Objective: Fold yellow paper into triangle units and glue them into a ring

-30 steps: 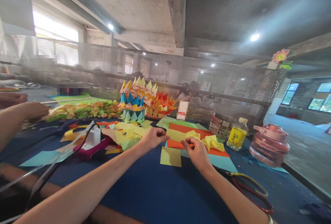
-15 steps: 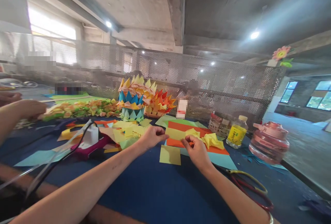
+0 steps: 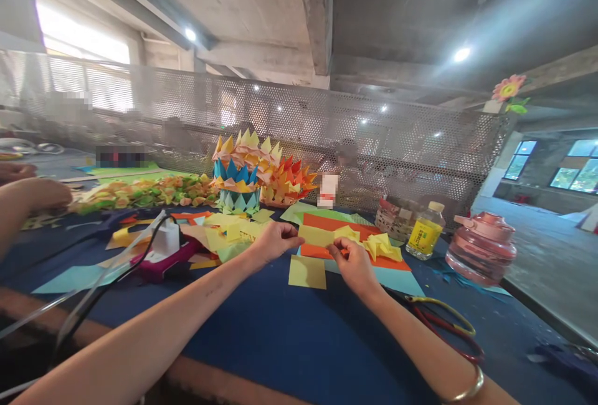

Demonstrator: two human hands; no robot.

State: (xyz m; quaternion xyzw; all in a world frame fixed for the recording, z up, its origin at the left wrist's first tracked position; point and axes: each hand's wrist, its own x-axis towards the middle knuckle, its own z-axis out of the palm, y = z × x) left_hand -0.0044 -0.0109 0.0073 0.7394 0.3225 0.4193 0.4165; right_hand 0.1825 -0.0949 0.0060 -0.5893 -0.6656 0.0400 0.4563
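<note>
A strip of yellow paper (image 3: 317,235) is stretched level between my two hands, above orange sheets. My left hand (image 3: 275,243) pinches its left end between thumb and fingers. At the right end, my right hand (image 3: 352,262) pinches it the same way. Just below lies a square of yellow paper (image 3: 307,272) on the blue tabletop. Folded yellow paper pieces (image 3: 384,248) rest on the orange sheet (image 3: 397,263) to the right of my right hand. Beneath that is a light blue sheet (image 3: 402,281).
Folded-paper crowns (image 3: 238,174) stand at the back beside a heap of folded pieces (image 3: 144,193). A magenta power strip (image 3: 163,262) with cables lies left. To the right are a yellow-labelled bottle (image 3: 425,233), a pink jug (image 3: 483,249) and scissors (image 3: 448,330). Another person's hand (image 3: 44,194) is far left.
The view has shifted slightly. My hands keep hold of the yellow paper strip in nearly the same place. The other person's hand at far left has moved a little left.
</note>
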